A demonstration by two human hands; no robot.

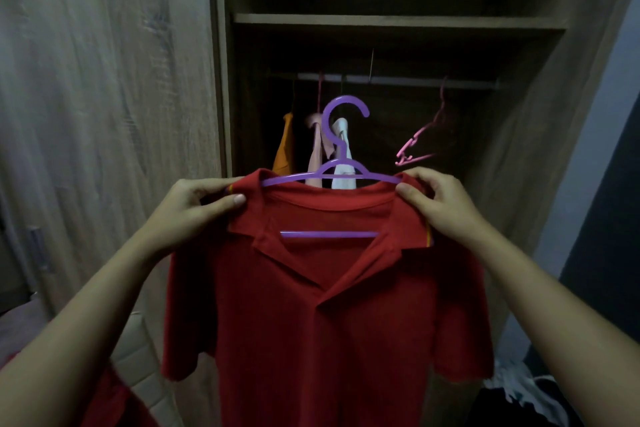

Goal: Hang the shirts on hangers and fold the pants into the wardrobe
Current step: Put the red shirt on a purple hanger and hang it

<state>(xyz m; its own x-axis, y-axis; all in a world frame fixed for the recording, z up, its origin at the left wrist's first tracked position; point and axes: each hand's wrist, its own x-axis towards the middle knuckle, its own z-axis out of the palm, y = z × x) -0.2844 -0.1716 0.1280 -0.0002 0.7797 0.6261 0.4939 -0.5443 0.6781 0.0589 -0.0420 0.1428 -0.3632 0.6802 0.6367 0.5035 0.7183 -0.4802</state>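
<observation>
Left hand [188, 211] pinches the left shoulder of the red short-sleeved polo shirt [329, 305], thumb on the front of the collar, fingers curled behind the cloth. The shirt hangs front-facing on a purple plastic hanger [341, 153]. The hanger's arms run inside the neck opening to both shoulders, its lower bar shows through the open collar, and its hook stands upright above the shirt, free of any rail. Right hand [440, 204] grips the right shoulder the same way, thumb in front and fingers wrapped over the seam at the hanger's right tip. The shirt is held in the air in front of the open wardrobe [221, 80], not inside it.

Surroundings:
- Pale wood-grain door panel [104, 80] at far left.
- Red cloth [110, 402] and a cream padded surface [138, 357] at lower left.
- Wooden shelf [398, 22] inside the wardrobe, with a metal rail [398, 80] under it.
- On the rail's left end hang an orange garment [284, 146], a pale pink shirt [317, 149] and a white shirt [341, 128].
- Bare pink hanger [426, 139] near the rail's right end.
- Dark pile of clothes [519, 399] at lower right.
</observation>
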